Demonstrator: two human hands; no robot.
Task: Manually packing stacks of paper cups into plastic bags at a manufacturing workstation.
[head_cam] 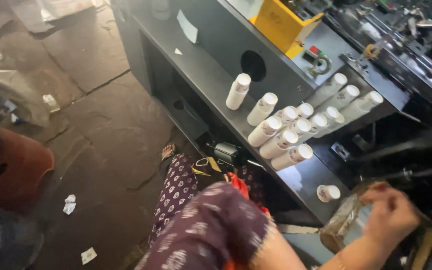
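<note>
About ten stacks of white paper cups lie finished on the dark grey metal bench. At four o'clock, one hand closes its grip on a clear plastic sleeve; the other hand is unseen.

Free room and obstacles on the machine surface.
Stacks of paper cups crowd the middle; the left stretch lies bare, and a single cup stands near the edge.

Twelve stacks of white paper cups; one single cup.
</note>
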